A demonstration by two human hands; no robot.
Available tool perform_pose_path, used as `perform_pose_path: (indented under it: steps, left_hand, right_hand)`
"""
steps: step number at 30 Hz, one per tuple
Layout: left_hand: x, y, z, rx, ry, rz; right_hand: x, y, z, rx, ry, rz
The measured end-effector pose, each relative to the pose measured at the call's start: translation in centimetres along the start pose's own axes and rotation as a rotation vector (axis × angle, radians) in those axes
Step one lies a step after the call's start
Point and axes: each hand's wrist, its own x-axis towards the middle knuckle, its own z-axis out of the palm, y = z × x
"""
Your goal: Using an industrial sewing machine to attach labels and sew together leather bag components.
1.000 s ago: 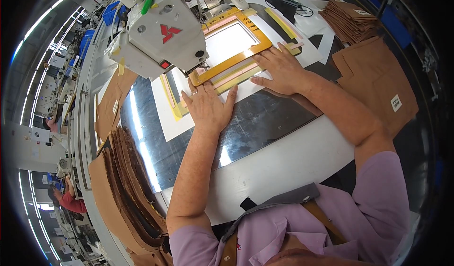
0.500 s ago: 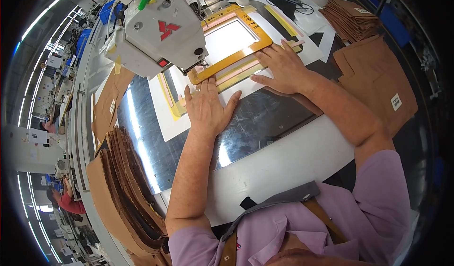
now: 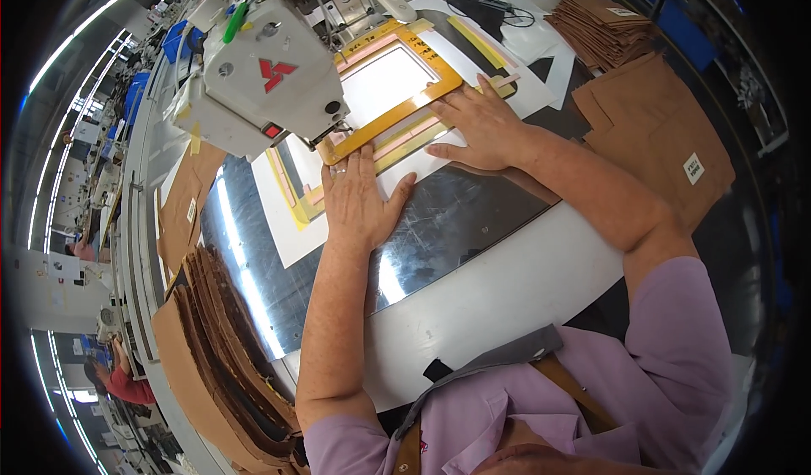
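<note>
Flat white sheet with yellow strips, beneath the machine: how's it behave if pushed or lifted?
The flat white sheet looks thin, so probably light and bendy. It likely slides easily on the smooth, shiny metal plate. The yellow rectangular frame over it may resist lifting, though pressing force can't be seen.

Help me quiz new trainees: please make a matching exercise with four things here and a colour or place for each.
Things
1. Left hand
2. Sewing machine head
3. Right hand
4. Rectangular frame

Colour or place
A. Amber-yellow
B. At the frame's near right corner
C. At the frame's near left corner
D. Greyish white

Right pairs: 1-C, 2-D, 3-B, 4-A
</note>
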Motion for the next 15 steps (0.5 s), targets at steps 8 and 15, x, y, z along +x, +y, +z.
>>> perform_pose_path:
  steps: [8,15]
  left_hand:
    - [0.4,0.2,-0.8,0.047,-0.078,-0.038]
    - [-0.1,1.2,-1.4,0.157,-0.126,-0.159]
  right_hand:
    - [0.0,-0.2,-0.9,0.019,-0.051,0.026]
    - [-0.1,0.1,0.4,0.014,-0.007,0.134]
